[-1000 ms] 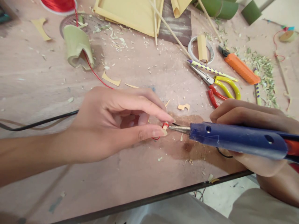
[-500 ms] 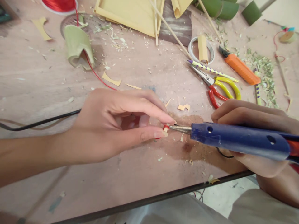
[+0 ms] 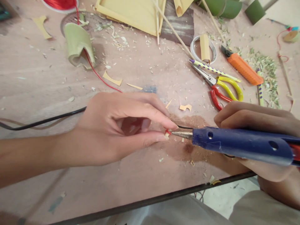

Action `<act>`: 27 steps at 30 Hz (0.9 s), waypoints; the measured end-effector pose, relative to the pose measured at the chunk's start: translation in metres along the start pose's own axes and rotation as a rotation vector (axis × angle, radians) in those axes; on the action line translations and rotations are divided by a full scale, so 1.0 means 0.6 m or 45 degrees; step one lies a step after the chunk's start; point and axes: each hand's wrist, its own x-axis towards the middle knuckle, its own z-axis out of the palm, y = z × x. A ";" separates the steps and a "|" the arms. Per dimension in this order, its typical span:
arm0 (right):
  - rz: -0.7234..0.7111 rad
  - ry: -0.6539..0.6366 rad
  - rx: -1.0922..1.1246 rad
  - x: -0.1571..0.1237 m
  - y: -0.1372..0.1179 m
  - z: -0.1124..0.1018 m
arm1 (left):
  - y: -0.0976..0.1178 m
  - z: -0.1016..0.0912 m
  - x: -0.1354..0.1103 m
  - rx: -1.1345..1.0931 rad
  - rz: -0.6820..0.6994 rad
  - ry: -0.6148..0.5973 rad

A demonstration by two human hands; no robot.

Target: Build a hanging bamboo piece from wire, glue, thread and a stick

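Left hand (image 3: 105, 120): pinching the peg between the tips of thumb and index finger, the other fingers bent loosely behind.
Peg (image 3: 167, 135): short and pale, bound with red thread (image 3: 167, 131), right at the pinch and poking out between the fingertips.
Peg's long axis: seems to run from finger to thumb, crosswise to the nozzle, though it is too small from where I stand to swear to.
Nozzle (image 3: 182, 134): tapered metal, just right of the pinch, aimed at the binding.
Blue-bodied tool (image 3: 239, 143): stretching away rightward from the pinch, nearly level.
Right hand (image 3: 255, 115): wrapped round that tool, well right of the pinch; the left is nearer the peg.
Scissors (image 3: 212, 80): farther off, ahead and right of the pinch.
Bamboo section (image 3: 78, 40): farthest, ahead and left, red cord (image 3: 100, 77) running from it behind the left hand.
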 end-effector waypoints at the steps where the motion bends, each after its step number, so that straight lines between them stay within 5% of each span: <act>1: 0.014 -0.003 -0.009 0.000 -0.002 0.000 | 0.000 0.000 0.000 0.000 0.001 0.000; 27: 0.018 -0.092 -0.058 0.001 0.002 -0.002 | 0.002 0.005 -0.010 0.267 -0.003 -0.026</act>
